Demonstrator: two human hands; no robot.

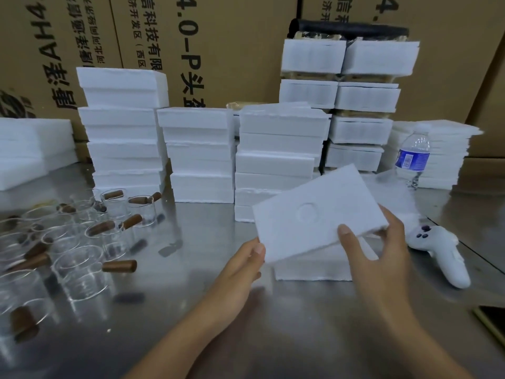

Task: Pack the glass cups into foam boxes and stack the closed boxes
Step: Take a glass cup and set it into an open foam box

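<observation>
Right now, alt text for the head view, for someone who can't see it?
The left hand and right hand hold a foam lid tilted over a foam base on a steel table. Glass cups sit at left; foam boxes stand stacked behind.

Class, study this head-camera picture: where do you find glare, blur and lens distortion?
Head view: the steel table shows soft glare and mirrors the foam box stacks; the glass cups at lower left are blurred; the wide lens tilts the cardboard cartons; the foam lid in the left hand and right hand looks washed out, its round imprint faint.
</observation>
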